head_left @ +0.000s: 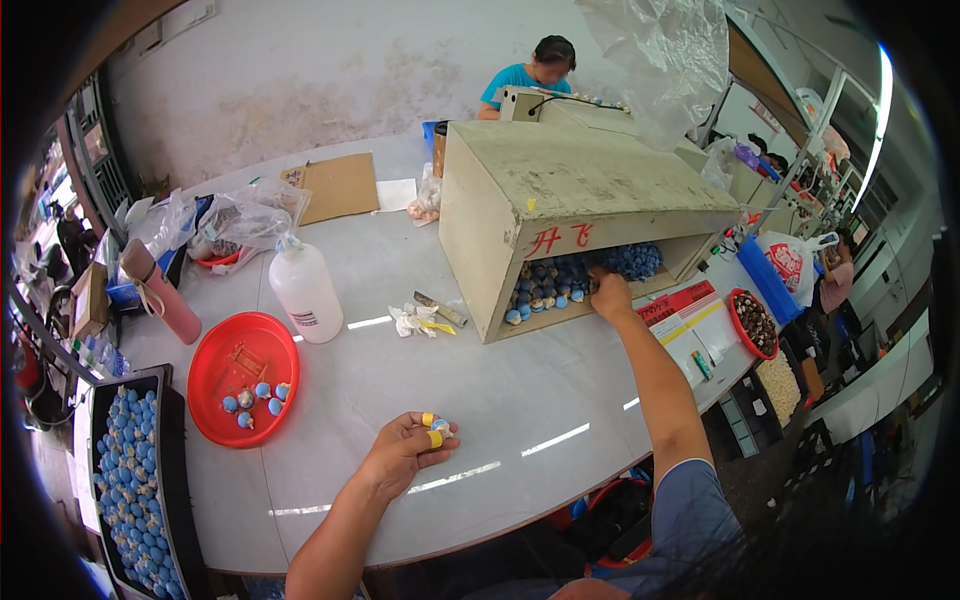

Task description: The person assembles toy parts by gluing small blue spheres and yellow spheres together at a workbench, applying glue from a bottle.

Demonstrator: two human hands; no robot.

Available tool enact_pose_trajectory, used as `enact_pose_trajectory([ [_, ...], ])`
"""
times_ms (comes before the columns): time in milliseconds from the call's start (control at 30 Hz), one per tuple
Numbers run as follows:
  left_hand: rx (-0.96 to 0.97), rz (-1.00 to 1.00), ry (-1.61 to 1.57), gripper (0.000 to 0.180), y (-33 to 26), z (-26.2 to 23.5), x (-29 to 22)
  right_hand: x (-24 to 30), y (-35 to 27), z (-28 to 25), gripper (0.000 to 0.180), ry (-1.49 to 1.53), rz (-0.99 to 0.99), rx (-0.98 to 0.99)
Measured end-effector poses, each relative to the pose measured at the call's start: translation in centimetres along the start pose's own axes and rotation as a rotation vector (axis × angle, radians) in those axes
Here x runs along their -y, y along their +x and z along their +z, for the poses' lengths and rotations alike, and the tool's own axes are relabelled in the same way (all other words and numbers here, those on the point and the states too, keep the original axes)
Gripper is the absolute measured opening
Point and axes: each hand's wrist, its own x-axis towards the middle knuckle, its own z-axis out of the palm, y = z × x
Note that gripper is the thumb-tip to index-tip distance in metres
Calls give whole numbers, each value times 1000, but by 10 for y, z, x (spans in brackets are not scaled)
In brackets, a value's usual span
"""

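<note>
The small piece in the left hand was blue and white, the finger wraps yellow. The box was dull cream, blotched brown and marked in red; the balls inside were blue with pale parts. The big basin was red, the tray black, the flask pink, the tabletop pale grey.

The bench top is smooth and glossy, throwing back streaks of light along its near edge. Toward its left edge, the red basin is shiny plastic and the white bottle translucent plastic. Matt brown cardboard lies toward the far edge. The open-fronted cabinet wears dull, scuffed paint; the blue balls inside look smooth.
</note>
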Motion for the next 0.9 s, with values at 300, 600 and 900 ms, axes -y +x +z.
enact_pose_trajectory([
  [300, -84, 72, -46, 27, 4, -1, 3, 71, -87, -38, 32, 1354, 238, 114],
  [600, -23, 277, -216, 31, 15, -4, 12, 242, -173, -50, 28, 1564, 46, 629],
  [900, -20, 296, -261, 31, 13, -6, 17, 256, -189, -13, 25, 1391, -214, 423],
])
